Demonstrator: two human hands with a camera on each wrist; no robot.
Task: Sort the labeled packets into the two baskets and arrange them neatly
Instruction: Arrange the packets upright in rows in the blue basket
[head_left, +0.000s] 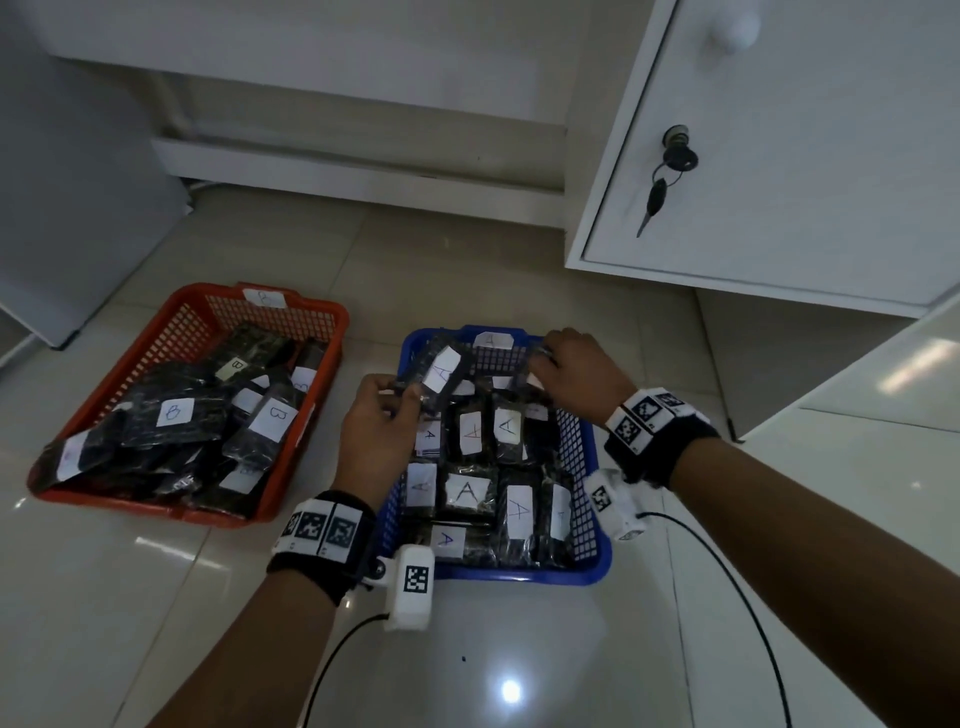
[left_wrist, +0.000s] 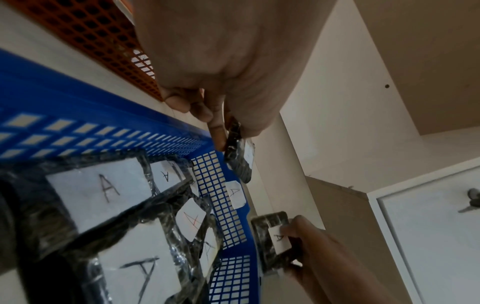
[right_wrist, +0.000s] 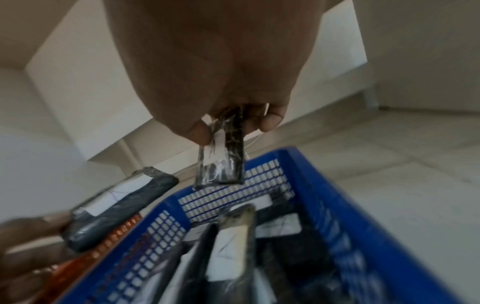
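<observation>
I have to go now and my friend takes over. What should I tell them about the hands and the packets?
Left hand pinches an A packet above the blue basket.
Right hand pinches another A packet at that basket's far end.
Blue basket: A packets in rough rows. Red basket: B packets piled loosely.
Done: no loose packets visible on the floor.
Left: set both held packets down, then tidy the B pile.
</observation>
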